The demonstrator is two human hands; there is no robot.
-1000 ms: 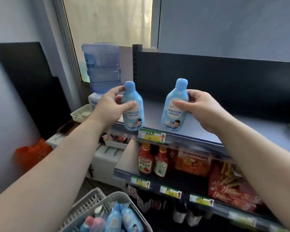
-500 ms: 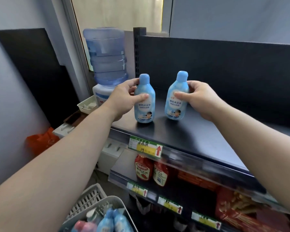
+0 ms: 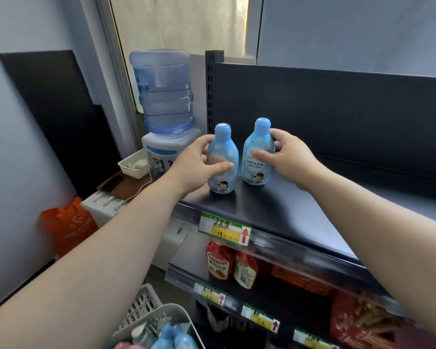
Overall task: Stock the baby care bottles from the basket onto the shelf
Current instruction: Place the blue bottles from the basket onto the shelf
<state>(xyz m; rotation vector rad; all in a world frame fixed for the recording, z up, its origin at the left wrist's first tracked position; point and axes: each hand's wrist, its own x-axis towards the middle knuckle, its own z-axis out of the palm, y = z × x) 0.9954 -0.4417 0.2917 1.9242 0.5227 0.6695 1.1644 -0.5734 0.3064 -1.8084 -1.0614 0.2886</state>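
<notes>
Left grip (image 3: 196, 167) curled round left bottle (image 3: 224, 149), thumb across front. Right grip (image 3: 291, 159) curled round right bottle (image 3: 258, 147). Both bottles upright on shelf (image 3: 287, 212), just beside each other. Basket (image 3: 161, 321) below left arm.

Your dark top shelf (image 3: 287, 205) carries, near its left end, the blue left bottle (image 3: 227, 154) upright close to the front edge and the blue right bottle (image 3: 258, 142) upright just beside it, slightly further back.

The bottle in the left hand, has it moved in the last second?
Yes. The left bottle went from over the price tag deeper onto the shelf.
</notes>
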